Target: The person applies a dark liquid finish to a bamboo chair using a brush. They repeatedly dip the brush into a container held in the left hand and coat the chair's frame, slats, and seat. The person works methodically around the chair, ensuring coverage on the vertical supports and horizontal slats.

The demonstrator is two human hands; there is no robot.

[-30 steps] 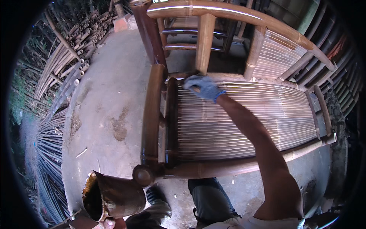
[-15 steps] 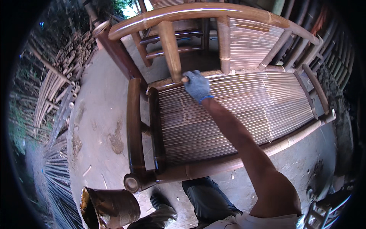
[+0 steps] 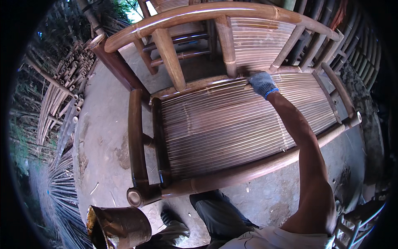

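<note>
My right hand (image 3: 262, 84), in a grey knitted glove with a blue cuff, is closed around a brush (image 3: 248, 86). Only a bit of its pale handle and a blurred dark end show beside the fingers. It is at the rear edge of a bamboo bench's slatted seat (image 3: 224, 128), close to the foot of a backrest post (image 3: 227, 50). Some of the bench's bamboo looks dark and glossy. At the lower left, a stained brown can (image 3: 128, 227) is tilted with its mouth to the left. My left hand is out of view.
The curved top rail (image 3: 199, 13) of the backrest arches over the far side. A dark armrest (image 3: 138, 137) stands at the seat's left end. Cut bamboo poles (image 3: 62, 95) are piled on the left, and more poles (image 3: 365, 54) lean at the far right.
My right hand has moved to the right along the seat's rear edge with the brush, past the middle backrest post. The whole view has shifted slightly.
</note>
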